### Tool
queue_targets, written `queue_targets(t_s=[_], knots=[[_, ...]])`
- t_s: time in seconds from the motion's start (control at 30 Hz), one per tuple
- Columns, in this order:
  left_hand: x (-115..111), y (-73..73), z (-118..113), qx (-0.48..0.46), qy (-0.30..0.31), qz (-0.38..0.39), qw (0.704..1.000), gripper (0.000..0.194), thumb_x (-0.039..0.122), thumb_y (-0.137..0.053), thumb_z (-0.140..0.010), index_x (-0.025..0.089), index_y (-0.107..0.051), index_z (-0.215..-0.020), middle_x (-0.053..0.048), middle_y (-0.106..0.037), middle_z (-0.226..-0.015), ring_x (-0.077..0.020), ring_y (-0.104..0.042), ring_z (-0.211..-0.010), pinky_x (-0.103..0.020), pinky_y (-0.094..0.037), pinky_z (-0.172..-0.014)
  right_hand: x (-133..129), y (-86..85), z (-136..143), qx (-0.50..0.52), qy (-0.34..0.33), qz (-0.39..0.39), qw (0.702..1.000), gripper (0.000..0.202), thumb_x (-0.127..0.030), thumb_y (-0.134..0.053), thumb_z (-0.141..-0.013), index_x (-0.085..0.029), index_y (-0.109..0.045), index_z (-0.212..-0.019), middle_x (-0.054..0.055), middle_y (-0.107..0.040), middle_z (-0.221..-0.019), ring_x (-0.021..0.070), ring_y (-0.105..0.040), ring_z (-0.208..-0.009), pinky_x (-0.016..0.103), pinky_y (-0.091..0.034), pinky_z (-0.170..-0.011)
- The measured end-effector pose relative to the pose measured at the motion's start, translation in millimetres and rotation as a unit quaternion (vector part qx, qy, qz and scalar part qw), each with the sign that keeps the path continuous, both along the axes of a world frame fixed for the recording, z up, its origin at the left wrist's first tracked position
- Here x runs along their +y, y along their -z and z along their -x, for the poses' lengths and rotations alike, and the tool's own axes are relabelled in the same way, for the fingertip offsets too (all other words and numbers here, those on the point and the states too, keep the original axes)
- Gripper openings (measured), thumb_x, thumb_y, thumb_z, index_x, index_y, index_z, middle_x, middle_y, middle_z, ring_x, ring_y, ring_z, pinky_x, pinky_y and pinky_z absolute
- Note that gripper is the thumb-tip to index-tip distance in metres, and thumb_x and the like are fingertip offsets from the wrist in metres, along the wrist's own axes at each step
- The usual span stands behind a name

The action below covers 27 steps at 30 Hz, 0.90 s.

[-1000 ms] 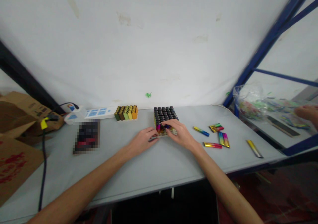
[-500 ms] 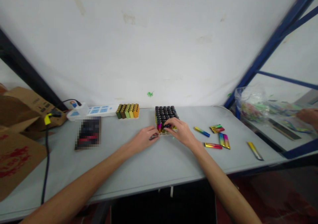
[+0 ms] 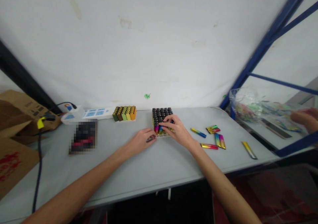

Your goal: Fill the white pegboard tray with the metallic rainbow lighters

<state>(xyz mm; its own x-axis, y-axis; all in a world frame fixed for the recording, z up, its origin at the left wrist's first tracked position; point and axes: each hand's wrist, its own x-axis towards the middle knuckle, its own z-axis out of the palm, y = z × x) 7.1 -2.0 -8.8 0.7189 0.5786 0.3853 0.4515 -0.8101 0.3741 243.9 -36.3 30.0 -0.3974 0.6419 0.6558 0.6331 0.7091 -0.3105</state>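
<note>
A tray [image 3: 162, 135] holds upright rows of black-topped lighters [image 3: 161, 113]; shiny magenta and blue bodies show at its front. My right hand [image 3: 177, 131] reaches over the tray's front right part, its thumb and fingertips closed around the top of a blue lighter [image 3: 160, 129] that stands among the others. The fingers hide part of the rows. At the tray's front left corner lies my left hand [image 3: 142, 140], fingers curled around a small dark-ended object [image 3: 150, 139] whose kind is hidden.
Several loose metallic lighters [image 3: 209, 146] lie right of the tray. A second tray of gold-topped ones [image 3: 124, 113] stands at the back left, near a power strip [image 3: 98, 112]. Cardboard boxes [image 3: 17, 164] and a cable [image 3: 37, 177] are left. Another person's hand [image 3: 305, 118] shows beyond the blue frame [image 3: 263, 48].
The view has shifted slightly. My right hand's fingers have spread a little over the tray's front, and a blue lighter now shows beside the magenta one. My left hand stays at the corner.
</note>
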Motion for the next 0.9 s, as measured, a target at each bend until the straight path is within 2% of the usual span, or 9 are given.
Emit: queue_targets(t_s=[0.13, 0.2, 0.27, 0.37, 0.47, 0.57, 0.67, 0.8, 0.9], knots=[[-1, -4.9, 0, -0.006, 0.006, 0.008, 1.0, 0.014, 0.025, -0.054, -0.097, 0.02, -0.065, -0.092, -0.003, -0.064, -0.088, -0.0183, -0.064, -0.08, -0.028, -0.051, -0.076, -13, -22.7, -29, 0.036, 0.023, 0.034, 0.999, 0.039, -0.028, -0.054, -0.102, -0.026, -0.056, -0.141, 0.009, -0.062, -0.115, 0.0205, -0.063, -0.103, 0.039, -0.053, -0.099], [0, -3.8, 1, -0.01, 0.007, 0.014, 1.0, 0.015, 0.027, -0.054, -0.097, 0.02, -0.065, -0.092, -0.003, -0.064, -0.088, -0.0181, -0.064, -0.079, -0.028, -0.051, -0.075, -24, -33.9, -58, 0.032, 0.068, 0.05, 0.996, 0.03, -0.03, -0.053, -0.102, -0.025, -0.064, -0.13, 0.008, -0.065, -0.108, 0.0185, -0.065, -0.088, 0.037, -0.056, -0.091], [2, -1.2, 1, -0.015, 0.007, 0.02, 1.0, 0.015, 0.028, -0.054, -0.097, 0.02, -0.065, -0.093, -0.003, -0.064, -0.089, -0.0177, -0.063, -0.078, -0.028, -0.051, -0.074, -38, -39.0, -94, -0.004, 0.113, 0.065, 0.991, 0.024, -0.032, -0.056, -0.1, -0.022, -0.071, -0.116, 0.009, -0.067, -0.105, 0.0191, -0.066, -0.084, 0.037, -0.057, -0.087], [4, 1.6, 0, -0.024, 0.01, 0.026, 0.999, 0.016, 0.03, -0.054, -0.097, 0.02, -0.066, -0.093, -0.003, -0.064, -0.089, -0.0173, -0.063, -0.077, -0.028, -0.051, -0.075, -61, -30.3, -142, -0.071, 0.16, 0.116, 0.978, 0.024, -0.034, -0.058, -0.098, -0.02, -0.071, -0.113, 0.011, -0.07, -0.107, 0.0235, -0.069, -0.094, 0.038, -0.056, -0.088], [4, 1.2, -2, -0.032, 0.009, 0.03, 0.999, 0.018, 0.032, -0.053, -0.097, 0.02, -0.066, -0.092, -0.003, -0.064, -0.088, -0.0169, -0.063, -0.076, -0.027, -0.051, -0.074, -72, -7.6, -168, -0.117, 0.208, 0.134, 0.962, 0.025, -0.033, -0.058, -0.098, -0.019, -0.07, -0.116, 0.012, -0.072, -0.11, 0.0276, -0.068, -0.104, 0.044, -0.054, -0.096], [3, -0.6, -2, -0.028, 0.004, 0.034, 0.999, 0.019, 0.031, -0.052, -0.097, 0.02, -0.067, -0.091, -0.002, -0.063, -0.086, -0.0161, -0.062, -0.074, -0.027, -0.051, -0.074, -65, 14.0, -171, -0.152, 0.234, 0.137, 0.95, 0.025, -0.031, -0.064, -0.094, -0.018, -0.07, -0.114, 0.014, -0.071, -0.111, 0.0287, -0.067, -0.105, 0.045, -0.053, -0.097], [3, -1.1, -1, -0.016, 0.002, 0.03, 0.999, 0.019, 0.03, -0.052, -0.097, 0.02, -0.067, -0.092, -0.003, -0.063, -0.088, -0.0161, -0.061, -0.075, -0.028, -0.051, -0.074, -51, 22.2, -162, -0.169, 0.253, 0.146, 0.941, 0.017, -0.029, -0.068, -0.091, -0.017, -0.072, -0.102, 0.013, -0.072, -0.104, 0.0276, -0.068, -0.099, 0.043, -0.053, -0.093], [3, -0.7, 0, -0.012, -0.002, 0.028, 1.0, 0.018, 0.03, -0.053, -0.098, 0.02, -0.067, -0.093, -0.002, -0.063, -0.089, -0.016, -0.061, -0.075, -0.028, -0.051, -0.075, -41, 12.6, -148, -0.135, 0.245, 0.172, 0.944, 0.011, -0.026, -0.068, -0.09, -0.017, -0.069, -0.098, 0.01, -0.074, -0.097, 0.0245, -0.069, -0.09, 0.037, -0.054, -0.084], [3, -1.5, 0, -0.013, 0.004, 0.031, 0.999, 0.018, 0.029, -0.052, -0.098, 0.02, -0.067, -0.094, -0.003, -0.064, -0.089, -0.0157, -0.061, -0.074, -0.028, -0.052, -0.075, -41, -2.7, -135, -0.052, 0.195, 0.186, 0.962, 0.015, -0.029, -0.067, -0.092, -0.018, -0.068, -0.103, 0.005, -0.074, -0.088, 0.0188, -0.068, -0.075, 0.031, -0.054, -0.071]])
